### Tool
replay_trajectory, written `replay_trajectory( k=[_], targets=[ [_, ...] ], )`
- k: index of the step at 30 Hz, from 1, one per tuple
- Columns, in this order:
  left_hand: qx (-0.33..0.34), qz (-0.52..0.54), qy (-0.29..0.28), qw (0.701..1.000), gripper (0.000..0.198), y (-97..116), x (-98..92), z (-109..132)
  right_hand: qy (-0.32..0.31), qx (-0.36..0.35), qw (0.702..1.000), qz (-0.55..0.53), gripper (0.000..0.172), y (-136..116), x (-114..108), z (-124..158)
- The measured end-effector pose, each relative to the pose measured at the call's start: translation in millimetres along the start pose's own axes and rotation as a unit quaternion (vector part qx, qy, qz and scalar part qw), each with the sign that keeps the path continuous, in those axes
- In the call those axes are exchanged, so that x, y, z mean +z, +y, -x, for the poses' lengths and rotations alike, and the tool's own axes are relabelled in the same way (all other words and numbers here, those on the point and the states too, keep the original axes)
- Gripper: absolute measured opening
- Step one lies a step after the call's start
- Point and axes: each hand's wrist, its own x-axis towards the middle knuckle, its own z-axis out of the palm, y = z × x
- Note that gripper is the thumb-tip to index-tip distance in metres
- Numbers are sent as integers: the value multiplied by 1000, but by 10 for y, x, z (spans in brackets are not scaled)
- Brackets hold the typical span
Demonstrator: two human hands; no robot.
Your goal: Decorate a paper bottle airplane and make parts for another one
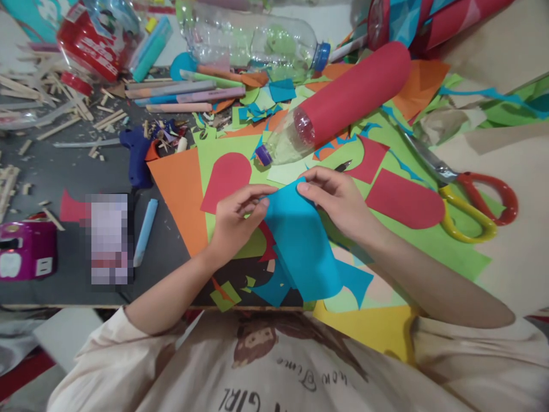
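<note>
Between both hands hangs a piece of blue paper [302,246] with a rounded lower end. My left hand [238,223] pinches its upper left corner between thumb and fingers. At the upper right corner, my right hand [334,197] grips it the same way. Just beyond lies a plastic bottle wrapped in red paper [355,94], its purple cap pointing towards my left hand. Red paper pieces with one rounded end lie on either side, one on the left [227,180] and another on the right [405,197]. Scissors [448,174] with red and yellow handles rest right of my right hand.
A blue glue gun [136,157], a phone [109,237] and a light-blue marker [146,232] lie left. Several markers [184,94] and a clear bottle [257,43] are at the back. Paper scraps and small wooden sticks [64,117] cover much of the table; a purple device [28,249] stands far left.
</note>
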Motion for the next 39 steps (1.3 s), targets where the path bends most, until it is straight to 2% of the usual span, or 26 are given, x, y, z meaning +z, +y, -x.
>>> replay_trajectory(
  k=[6,22,33,39],
  targets=[
    [1,-6,-1,1000,16,26,-15,5,20,-5,1000,-12,31,-3,-14,-15],
    [-36,6,10,999,15,39,-13,2,44,7,999,-11,20,-18,-18,-20],
    [-49,-54,21,997,18,29,-54,-14,46,-23,998,41,22,18,-71,-33],
    [-25,-63,17,998,18,10,-49,-28,38,-52,997,50,27,14,-84,-39]
  ],
)
